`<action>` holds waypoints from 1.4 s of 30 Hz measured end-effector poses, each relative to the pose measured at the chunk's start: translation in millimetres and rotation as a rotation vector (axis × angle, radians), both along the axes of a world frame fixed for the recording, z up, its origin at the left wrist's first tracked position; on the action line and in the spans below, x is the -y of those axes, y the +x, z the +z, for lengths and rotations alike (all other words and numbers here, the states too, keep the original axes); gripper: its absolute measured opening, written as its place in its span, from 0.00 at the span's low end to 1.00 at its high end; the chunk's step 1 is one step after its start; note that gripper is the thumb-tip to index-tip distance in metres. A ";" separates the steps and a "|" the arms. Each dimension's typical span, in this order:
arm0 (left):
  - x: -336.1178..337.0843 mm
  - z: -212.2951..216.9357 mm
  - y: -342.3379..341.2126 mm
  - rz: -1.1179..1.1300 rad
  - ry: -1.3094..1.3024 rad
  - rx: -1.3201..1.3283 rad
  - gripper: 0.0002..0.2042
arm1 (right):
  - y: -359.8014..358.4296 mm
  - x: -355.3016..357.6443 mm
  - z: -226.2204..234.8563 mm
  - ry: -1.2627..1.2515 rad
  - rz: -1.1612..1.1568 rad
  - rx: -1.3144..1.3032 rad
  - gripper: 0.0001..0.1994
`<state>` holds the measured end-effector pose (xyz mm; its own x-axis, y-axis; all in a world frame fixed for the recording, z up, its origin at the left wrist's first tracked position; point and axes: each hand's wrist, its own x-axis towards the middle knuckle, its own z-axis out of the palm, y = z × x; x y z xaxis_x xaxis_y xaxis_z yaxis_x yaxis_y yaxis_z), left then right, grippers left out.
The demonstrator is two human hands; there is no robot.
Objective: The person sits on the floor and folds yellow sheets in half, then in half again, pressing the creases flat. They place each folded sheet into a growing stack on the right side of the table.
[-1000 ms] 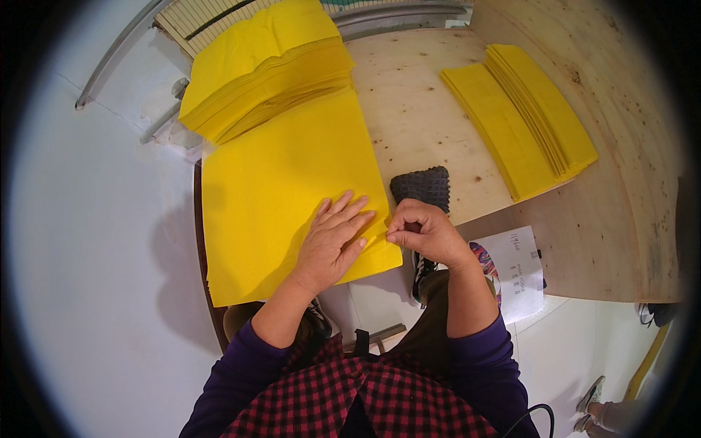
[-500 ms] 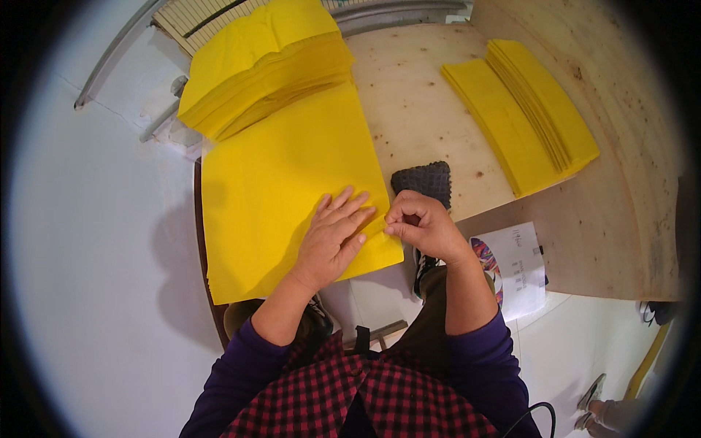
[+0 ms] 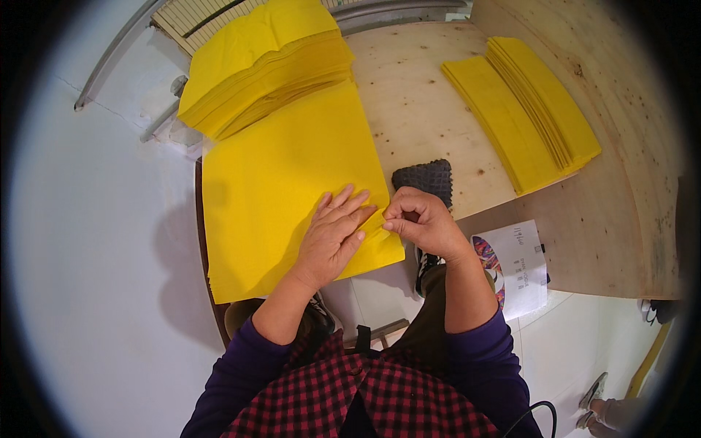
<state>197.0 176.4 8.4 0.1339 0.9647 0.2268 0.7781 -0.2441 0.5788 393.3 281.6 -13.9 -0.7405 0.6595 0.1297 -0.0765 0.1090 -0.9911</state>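
A stack of yellow felt-like cloth sheets (image 3: 277, 171) lies in front of me, its top sheet spread flat. My left hand (image 3: 330, 239) rests on that sheet with the fingers stretched out and slightly spread. At the sheet's right edge my right hand (image 3: 427, 225) pinches the cloth between thumb and forefinger. The pinched edge is raised, and small creases run from it toward my left fingers. How many layers the pinch holds cannot be seen. Just beyond my right hand lies a dark grey textured pad (image 3: 425, 177).
A thick pile of yellow sheets (image 3: 266, 62) is bent over at the far left. Folded yellow pieces (image 3: 522, 109) lie on the wooden board (image 3: 405, 87) at the right. Below that board is a white printed sheet (image 3: 522, 270). Another person's feet (image 3: 593, 405) show at the lower right.
The cloth edge in my right hand is lifted a little higher, and its creases show more. My left hand stays in nearly the same place.
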 end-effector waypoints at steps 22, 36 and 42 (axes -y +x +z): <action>-0.7 -1.1 -0.8 -0.010 0.016 -0.011 0.19 | 0.1 -0.4 0.1 0.030 -0.009 0.004 0.06; 0.8 1.7 -1.9 -0.028 0.020 0.006 0.21 | -2.1 2.1 4.0 0.077 -0.045 -0.010 0.06; 2.5 6.4 1.3 -0.031 0.015 -0.037 0.26 | -3.6 1.7 3.1 0.077 -0.045 -0.005 0.05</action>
<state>198.3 174.0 14.8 0.1722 0.9565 0.2354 0.7907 -0.2767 0.5461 389.7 279.9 -10.7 -0.7095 0.6801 0.1845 -0.0746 0.1879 -0.9794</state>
